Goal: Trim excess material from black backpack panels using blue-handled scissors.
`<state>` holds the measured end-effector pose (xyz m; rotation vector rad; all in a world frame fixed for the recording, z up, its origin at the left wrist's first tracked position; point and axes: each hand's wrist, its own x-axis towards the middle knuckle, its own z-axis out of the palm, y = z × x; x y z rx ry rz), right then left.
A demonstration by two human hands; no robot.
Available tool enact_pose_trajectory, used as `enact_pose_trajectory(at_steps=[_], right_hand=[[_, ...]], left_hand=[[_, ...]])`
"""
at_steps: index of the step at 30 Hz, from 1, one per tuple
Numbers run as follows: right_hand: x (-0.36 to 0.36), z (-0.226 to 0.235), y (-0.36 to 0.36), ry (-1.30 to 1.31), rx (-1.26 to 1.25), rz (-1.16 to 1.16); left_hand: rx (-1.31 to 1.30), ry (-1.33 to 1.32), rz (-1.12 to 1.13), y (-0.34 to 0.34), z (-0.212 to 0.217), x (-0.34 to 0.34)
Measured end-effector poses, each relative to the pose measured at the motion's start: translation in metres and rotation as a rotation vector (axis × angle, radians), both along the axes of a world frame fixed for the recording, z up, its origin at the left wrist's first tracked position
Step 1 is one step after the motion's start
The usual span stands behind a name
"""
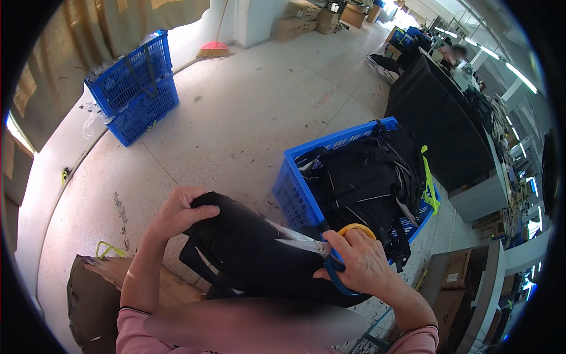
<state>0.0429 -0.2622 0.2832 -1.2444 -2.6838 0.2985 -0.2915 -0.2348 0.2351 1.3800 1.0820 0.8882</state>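
A black fabric bag [250,248] with a dangling strap lies across my lap. My left hand [187,211] pinches its upper left edge, thumb on top and fingers behind. In my right hand [361,259] is a pair of scissors [300,242], one handle loop yellow and the other blue. The scissor blades point left over the bag's dark surface and look slightly parted. Whether they touch the cloth or a thread, I cannot tell.
Just beyond the bag stands a blue plastic crate [295,192] heaped with black bags [359,177]; a neon yellow strap [429,183] hangs at its right. Stacked blue crates [141,88] stand far left. Cardboard [165,283] is at lower left, a black-draped table [439,112] at right, with a person behind.
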Motion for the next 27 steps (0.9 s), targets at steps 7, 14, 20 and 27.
enact_pose_trajectory(at_steps=[7,14,20,27], right_hand=[[-0.003,-0.005,0.005,-0.023,-0.056,0.025],[-0.006,-0.003,0.007,-0.11,-0.115,-0.002],[-0.01,-0.004,0.011,-0.013,0.006,-0.011],[-0.009,-0.007,0.008,-0.075,-0.114,-0.02]], left_hand=[[0.019,0.029,0.024,0.0,-0.005,-0.002],[0.009,0.023,0.041,0.0,-0.005,-0.002],[0.041,0.039,0.03,0.0,-0.002,0.0],[0.022,0.0,0.024,-0.001,-0.004,-0.002]])
